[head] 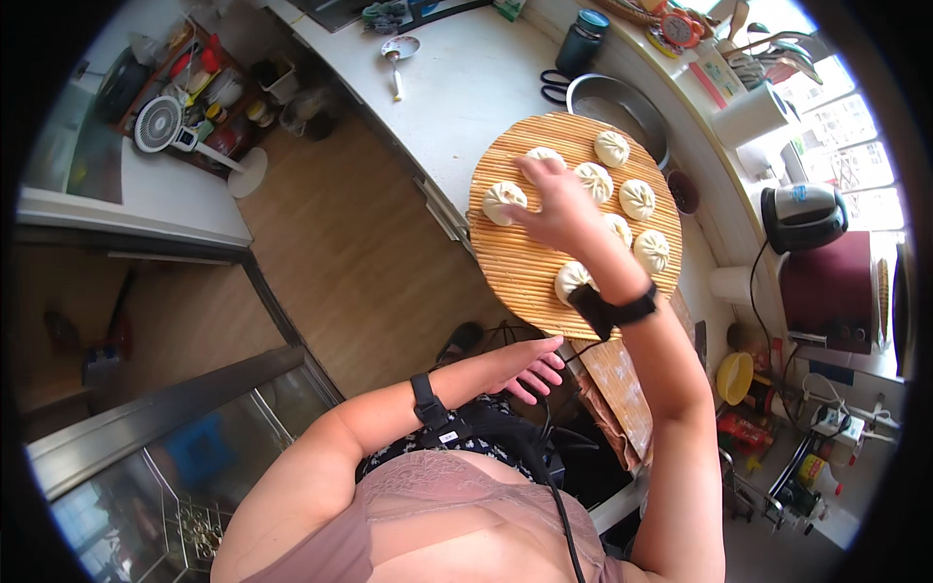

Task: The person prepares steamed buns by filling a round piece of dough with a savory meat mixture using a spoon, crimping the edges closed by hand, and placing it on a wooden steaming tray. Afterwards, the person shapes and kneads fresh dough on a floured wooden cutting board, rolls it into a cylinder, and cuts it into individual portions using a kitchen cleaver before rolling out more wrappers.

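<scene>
A round slatted tray (525, 270) lies on the white counter and bears several pleated steamed-type buns, one near its back right (611, 149). Over the tray reaches my right hand (557, 208), fingers spread. Its thumb is beside the bun at the left (504, 202), and its fingertips overlap the bun at the back (545, 158); whether they touch it is hard to tell. Another bun (572, 282) is partly hidden by the black strap on my right wrist. My left hand (526, 369) hangs palm up just before the tray's front edge, fingers apart, holding nothing.
A steel basin (652, 120), black-handled scissors (555, 87) and a dark jar (582, 42) stand behind the tray. A small dish (401, 48) with a spoon is further left. An electric kettle (805, 216) is at the right. A floured wooden board (619, 393) lies before the tray.
</scene>
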A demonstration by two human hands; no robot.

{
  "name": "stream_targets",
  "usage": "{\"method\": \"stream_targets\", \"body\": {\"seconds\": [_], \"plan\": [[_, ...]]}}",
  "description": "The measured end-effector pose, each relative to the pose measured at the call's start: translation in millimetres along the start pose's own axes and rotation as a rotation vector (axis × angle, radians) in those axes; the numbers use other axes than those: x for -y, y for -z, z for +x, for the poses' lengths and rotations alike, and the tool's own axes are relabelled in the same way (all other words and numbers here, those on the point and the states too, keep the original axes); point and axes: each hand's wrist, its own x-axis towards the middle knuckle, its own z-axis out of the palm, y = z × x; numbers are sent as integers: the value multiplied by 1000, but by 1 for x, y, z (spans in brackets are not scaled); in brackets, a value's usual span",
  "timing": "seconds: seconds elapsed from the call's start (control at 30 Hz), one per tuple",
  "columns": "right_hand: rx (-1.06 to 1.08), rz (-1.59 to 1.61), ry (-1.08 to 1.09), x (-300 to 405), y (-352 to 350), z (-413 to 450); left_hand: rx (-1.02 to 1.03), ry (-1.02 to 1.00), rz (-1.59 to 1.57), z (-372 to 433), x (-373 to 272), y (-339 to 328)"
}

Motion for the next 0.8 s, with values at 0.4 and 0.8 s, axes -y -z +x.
{"method": "stream_targets", "body": {"seconds": [0.4,0.8], "plan": [[-258,638,-1164,-194,35,-271,-40,176,188,37,-17,-22],[-294,240,-1321,-247,-63,-286,-71,143,339,65,-12,-48]]}}
